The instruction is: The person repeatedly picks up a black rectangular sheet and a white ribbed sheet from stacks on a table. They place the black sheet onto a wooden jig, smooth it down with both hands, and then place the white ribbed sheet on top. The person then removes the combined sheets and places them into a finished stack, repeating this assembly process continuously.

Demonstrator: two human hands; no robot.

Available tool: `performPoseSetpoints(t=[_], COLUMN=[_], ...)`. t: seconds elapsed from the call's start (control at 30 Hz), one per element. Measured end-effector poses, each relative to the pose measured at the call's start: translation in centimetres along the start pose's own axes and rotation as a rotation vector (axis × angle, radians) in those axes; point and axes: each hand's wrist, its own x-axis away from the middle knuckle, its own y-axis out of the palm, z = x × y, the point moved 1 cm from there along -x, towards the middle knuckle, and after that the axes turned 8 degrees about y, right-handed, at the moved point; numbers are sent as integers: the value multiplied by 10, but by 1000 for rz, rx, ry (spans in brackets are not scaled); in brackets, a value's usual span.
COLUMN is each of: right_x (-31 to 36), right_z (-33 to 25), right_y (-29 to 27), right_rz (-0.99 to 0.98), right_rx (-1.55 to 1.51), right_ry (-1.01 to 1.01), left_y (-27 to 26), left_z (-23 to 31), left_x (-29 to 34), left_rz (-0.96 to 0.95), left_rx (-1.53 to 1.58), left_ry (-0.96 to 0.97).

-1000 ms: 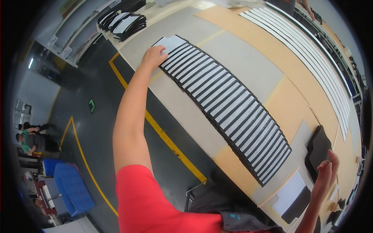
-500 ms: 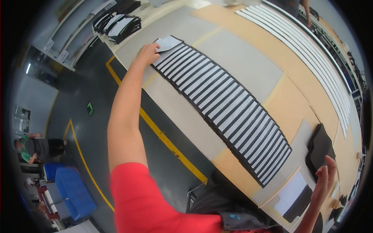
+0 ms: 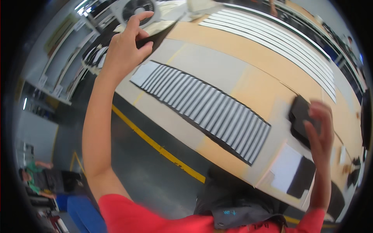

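Note:
My left hand (image 3: 123,50) is raised above the far left end of the table, closed on a thin dark sheet piece (image 3: 161,37) that tilts up edge-on from between the thumb and fingers. Below it lies a long row of overlapping white panels with black edges (image 3: 206,104), fanned out like shingles. The leftmost panel shows its whole white face. My right hand (image 3: 322,134), somewhat blurred, hovers with fingers apart beside a stack of black shaped pieces (image 3: 299,120). Nothing shows in it.
Long white strips (image 3: 268,44) lie along the table's far side. Near the right front are a white sheet (image 3: 285,165) and a black piece (image 3: 303,176). A fan (image 3: 138,9) stands beyond my left hand. A person in green (image 3: 37,176) is at the lower left.
My left hand has lifted off the row's left end and now holds a dark-sided piece up. My right hand has moved up and forward beside the black stack. The whole view has shifted.

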Motion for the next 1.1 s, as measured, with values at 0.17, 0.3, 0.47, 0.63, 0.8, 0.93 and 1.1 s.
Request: performPoseSetpoints(t=[0.17,0.3,0.47,0.63,0.8,0.93,1.1], right_x=[-30,-10,41,88,131,163,190], right_z=[-64,-60,-31,-19,8,24,32], right_y=[1,3,-39,-94,-99,-99,-102], right_rz=[105,78,84,136,138,180,200], right_rx=[361,395,329,-62,-536,-562,-379], right_ry=[-375,-298,-212,54,318,430,412], left_y=[8,23,28,86,154,161,158], left_z=[148,238,291,290,362,406,435], left_x=[-2,0,3,33,82,88,96], left_rz=[-106,-133,16,44,-273,-401,-325], left_rx=[175,311,448,1380,1982,1915,1622], left_ry=[276,492,644,77,-283,-446,-310])
